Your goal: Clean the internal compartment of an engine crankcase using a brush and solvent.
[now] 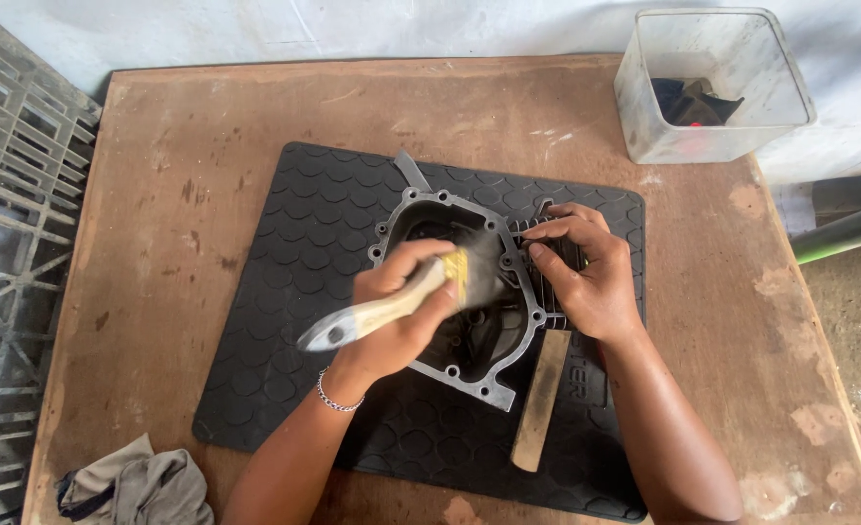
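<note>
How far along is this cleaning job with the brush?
Set up: the metal engine casing lies open side up on the black rubber mat. In hand: the left hand works a paintbrush inside it, blurred with motion, while the right hand steadies the finned side. Left: the inside looks dark; how much grime remains I cannot tell. The rag lies apart.

Both forearms are bare from the elbow down, with no sleeves in view. The left hand (pixel 406 306) carries a thin chain bracelet (pixel 336 399) of small silver-coloured links, sitting loosely round the wrist. The right hand (pixel 586 277) wears nothing: no ring, watch or band shows on it or on its wrist. Neither hand is gloved. Fingernails on the right hand are short and unpainted; the left hand is blurred.
</note>
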